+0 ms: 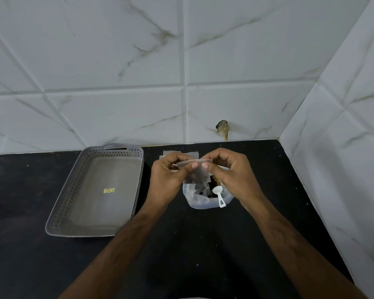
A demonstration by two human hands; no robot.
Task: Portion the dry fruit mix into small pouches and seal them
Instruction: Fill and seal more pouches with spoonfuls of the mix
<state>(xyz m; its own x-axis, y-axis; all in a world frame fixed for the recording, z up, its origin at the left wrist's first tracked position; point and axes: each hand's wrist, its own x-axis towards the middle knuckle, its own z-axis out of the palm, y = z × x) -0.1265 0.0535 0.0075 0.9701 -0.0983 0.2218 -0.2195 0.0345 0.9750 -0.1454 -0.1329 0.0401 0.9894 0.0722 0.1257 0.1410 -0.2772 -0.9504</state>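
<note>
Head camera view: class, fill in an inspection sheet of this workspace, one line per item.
Surface: black countertop with pale specks.
Job's things: small clear pouch held above the open bag of dry fruit mix; white scoop rests in the bag; spare pouches lie behind the hands; grey perforated tray holds no pouches.
Clutter: nothing seen.
Grips: left hand and right hand both pinch the pouch's top edge.
Cables: nothing seen.
Surroundings: white marble-look wall tiles, one chipped hole.
</note>
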